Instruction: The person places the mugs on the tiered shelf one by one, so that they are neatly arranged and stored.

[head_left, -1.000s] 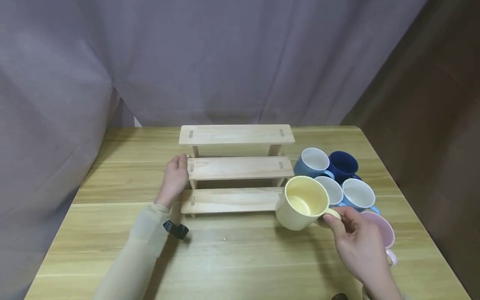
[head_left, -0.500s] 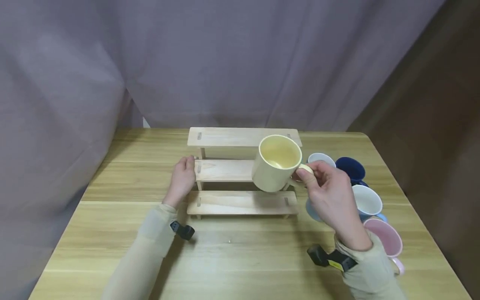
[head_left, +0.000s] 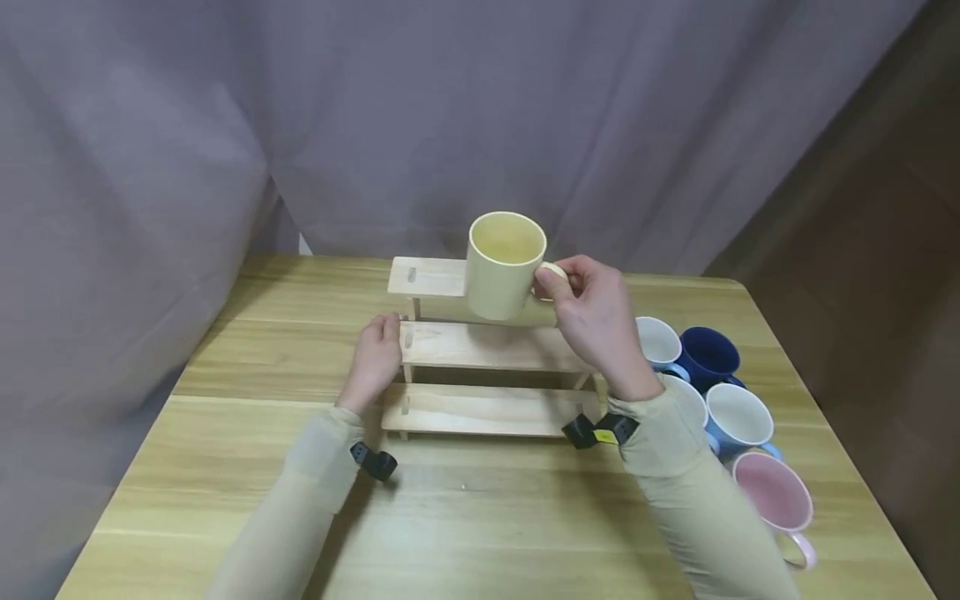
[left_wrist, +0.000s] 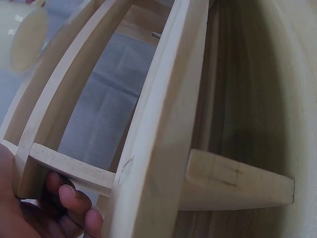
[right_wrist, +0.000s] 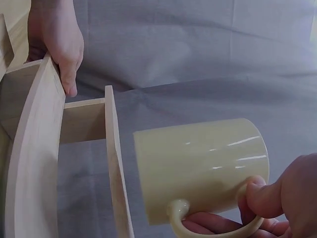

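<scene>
My right hand (head_left: 596, 321) pinches the handle of a pale yellow mug (head_left: 498, 279), upright and overlapping the top tier in the head view. The right wrist view shows a narrow gap between the mug's (right_wrist: 198, 168) base and the top board (right_wrist: 116, 163). At the left end of a three-tier wooden shelf (head_left: 465, 412), my left hand (head_left: 372, 358) grips the middle tier. Seen from the left wrist, its curled fingers (left_wrist: 74, 198) sit under a side support, and the thumb is mostly out of frame.
Right of the shelf stand several mugs: a dark blue mug (head_left: 708, 354), a light blue mug (head_left: 738, 414) with white inside, others like it, and a pink mug (head_left: 772, 492). A grey curtain (head_left: 450, 125) hangs behind the wooden table (head_left: 465, 533).
The right hand has carried the yellow mug up, left and back, from beside the lowest tier to the top one. The left hand keeps its grip on the shelf.
</scene>
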A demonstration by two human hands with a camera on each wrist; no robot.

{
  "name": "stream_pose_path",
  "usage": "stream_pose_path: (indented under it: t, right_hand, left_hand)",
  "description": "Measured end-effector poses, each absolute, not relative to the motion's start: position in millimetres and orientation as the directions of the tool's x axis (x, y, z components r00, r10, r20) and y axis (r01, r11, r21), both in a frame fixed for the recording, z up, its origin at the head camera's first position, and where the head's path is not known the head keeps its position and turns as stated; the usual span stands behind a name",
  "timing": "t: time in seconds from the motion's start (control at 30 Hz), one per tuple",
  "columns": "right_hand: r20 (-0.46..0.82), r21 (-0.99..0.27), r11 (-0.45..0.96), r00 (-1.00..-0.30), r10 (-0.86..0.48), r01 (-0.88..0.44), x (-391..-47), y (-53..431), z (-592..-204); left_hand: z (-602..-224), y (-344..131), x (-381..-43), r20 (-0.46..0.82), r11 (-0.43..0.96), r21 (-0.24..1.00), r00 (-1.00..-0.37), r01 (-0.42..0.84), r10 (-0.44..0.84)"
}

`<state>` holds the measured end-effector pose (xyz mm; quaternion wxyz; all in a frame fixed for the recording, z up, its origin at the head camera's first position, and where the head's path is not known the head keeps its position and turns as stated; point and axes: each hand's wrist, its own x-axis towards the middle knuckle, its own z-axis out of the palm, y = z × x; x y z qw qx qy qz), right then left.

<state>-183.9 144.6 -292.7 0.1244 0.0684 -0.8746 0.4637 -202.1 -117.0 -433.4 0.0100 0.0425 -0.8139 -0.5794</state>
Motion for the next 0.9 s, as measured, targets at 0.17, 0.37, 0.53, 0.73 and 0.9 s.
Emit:
stream_pose_path:
  t: [0.17,0.37,0.53,0.73,0.9]
  right_hand:
    - [0.295,-0.807,0.54,-0.955,0.017,-0.24,-200.9,134.8,-293.7]
    - [0.309,-0.806,0.535,-0.951,0.014,-0.254,-218.5,122.7,-295.2]
    - [0.283,-0.81,0.539,-0.959,0.019,-0.229,-228.7,112.2,-294.8]
    - [0.262,-0.804,0.558,-0.965,0.026,-0.204,-233.8,107.8,-298.3]
    - [0.277,-0.799,0.562,-0.961,0.024,-0.216,-236.3,106.1,-300.2]
  left_hand:
    - [-433.0,-112.7,-204.7,-0.036,0.328,0.943,-0.997,-0.058,-0.073]
    - [-431.5,-112.0,-206.6,-0.032,0.341,0.938,-0.995,-0.061,-0.09]
    - [-432.6,-111.0,-207.9,-0.032,0.331,0.942,-0.996,-0.06,-0.089]
    - [-435.0,-105.0,-210.5,-0.038,0.343,0.937,-0.996,-0.062,-0.077]
    - [-436.9,-101.2,-213.4,-0.019,0.362,0.931,-0.997,-0.044,-0.071]
